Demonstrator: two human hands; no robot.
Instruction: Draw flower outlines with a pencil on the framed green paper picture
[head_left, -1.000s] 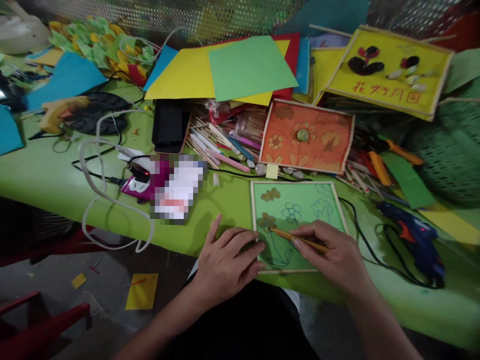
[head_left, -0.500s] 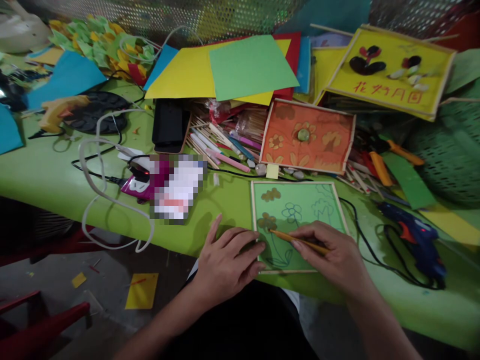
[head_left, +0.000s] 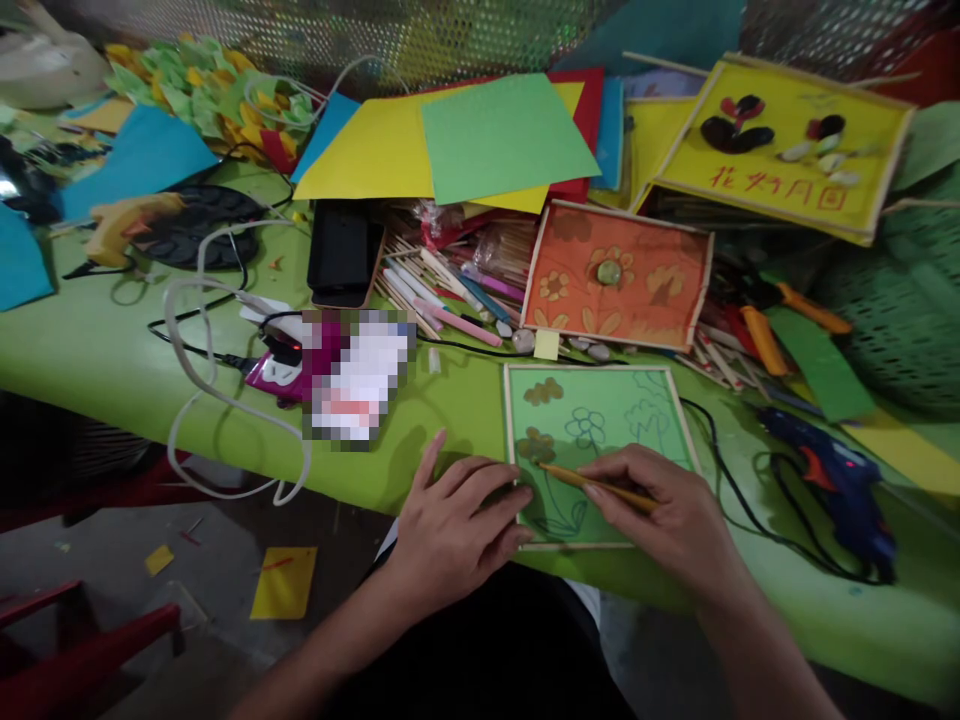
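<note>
A green picture (head_left: 611,500) in a thin wooden frame lies at the table's front edge, with flowers, leaves and a tree drawn in dark lines. Two of its shapes, a cloud-like one and the left flower (head_left: 535,444), look brown. My right hand (head_left: 660,500) is closed around a slim yellow-brown pen-shaped tool (head_left: 562,472), whose tip meets the lower edge of that flower. Fingers apart, my left hand (head_left: 465,515) lies open across the frame's lower left side. It holds nothing, and its fingertips touch the picture.
A blue glue gun (head_left: 832,490) with a black cable lies at right. Behind stand an orange framed picture (head_left: 622,270), sticks, pens (head_left: 465,322) and coloured paper (head_left: 510,140). A purple power strip (head_left: 289,370), a blurred-out item (head_left: 360,380) and a white cable are at left.
Almost nothing differs. The whole view has shifted very slightly, and both hands keep their places on the green picture.
</note>
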